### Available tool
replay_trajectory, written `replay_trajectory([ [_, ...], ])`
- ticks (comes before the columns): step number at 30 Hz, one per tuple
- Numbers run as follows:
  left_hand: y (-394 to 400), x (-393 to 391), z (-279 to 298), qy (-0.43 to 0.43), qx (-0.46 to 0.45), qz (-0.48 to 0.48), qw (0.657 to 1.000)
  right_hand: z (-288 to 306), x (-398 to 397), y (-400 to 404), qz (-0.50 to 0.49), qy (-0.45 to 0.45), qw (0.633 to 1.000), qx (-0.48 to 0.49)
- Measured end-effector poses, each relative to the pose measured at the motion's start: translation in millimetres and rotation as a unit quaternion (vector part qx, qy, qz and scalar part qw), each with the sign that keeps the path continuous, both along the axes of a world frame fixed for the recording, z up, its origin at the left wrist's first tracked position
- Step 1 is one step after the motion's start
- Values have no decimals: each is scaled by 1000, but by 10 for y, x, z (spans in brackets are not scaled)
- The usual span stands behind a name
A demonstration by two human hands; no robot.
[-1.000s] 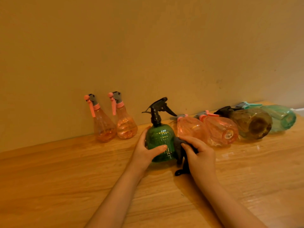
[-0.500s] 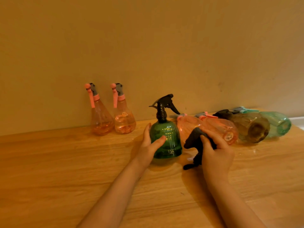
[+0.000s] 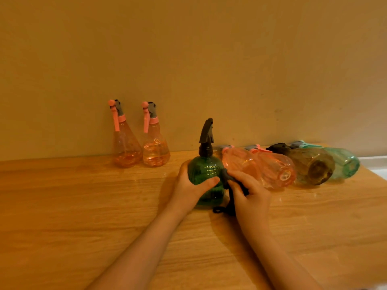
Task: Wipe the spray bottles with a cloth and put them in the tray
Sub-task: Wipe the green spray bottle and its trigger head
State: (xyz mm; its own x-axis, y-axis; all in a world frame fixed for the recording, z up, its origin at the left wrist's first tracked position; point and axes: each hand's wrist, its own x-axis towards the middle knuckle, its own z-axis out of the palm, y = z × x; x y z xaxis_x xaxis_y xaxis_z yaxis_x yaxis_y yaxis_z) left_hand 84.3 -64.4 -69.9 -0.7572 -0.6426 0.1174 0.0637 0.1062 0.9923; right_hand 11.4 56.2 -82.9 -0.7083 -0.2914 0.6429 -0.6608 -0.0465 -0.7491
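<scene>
Your left hand point(image 3: 191, 186) grips the round, ribbed green bottle point(image 3: 206, 170). Your right hand point(image 3: 250, 190) clamps a dark crumpled cloth point(image 3: 227, 181) against it

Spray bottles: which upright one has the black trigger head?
The dark green spray bottle, gripped by the left hand. The other two upright bottles, by the wall, are pink with pink triggers.

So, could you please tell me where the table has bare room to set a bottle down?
Bare wood lies left of the two upright pink bottles and across the near table. It is crowded right of the green bottle, where the lying bottles sit packed.
</scene>
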Motion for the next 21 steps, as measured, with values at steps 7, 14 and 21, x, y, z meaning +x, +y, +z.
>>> replay_trajectory([
  [7,-153,80,100,-38,2,-115,993,3,-8,8,14,-13,999,-25],
  [14,-116,76,64,-15,38,-80,996,23,-13,22,29,-37,999,-26],
  [21,-239,101,-15,-20,71,-185,980,55,-31,44,30,-62,997,-39],
])
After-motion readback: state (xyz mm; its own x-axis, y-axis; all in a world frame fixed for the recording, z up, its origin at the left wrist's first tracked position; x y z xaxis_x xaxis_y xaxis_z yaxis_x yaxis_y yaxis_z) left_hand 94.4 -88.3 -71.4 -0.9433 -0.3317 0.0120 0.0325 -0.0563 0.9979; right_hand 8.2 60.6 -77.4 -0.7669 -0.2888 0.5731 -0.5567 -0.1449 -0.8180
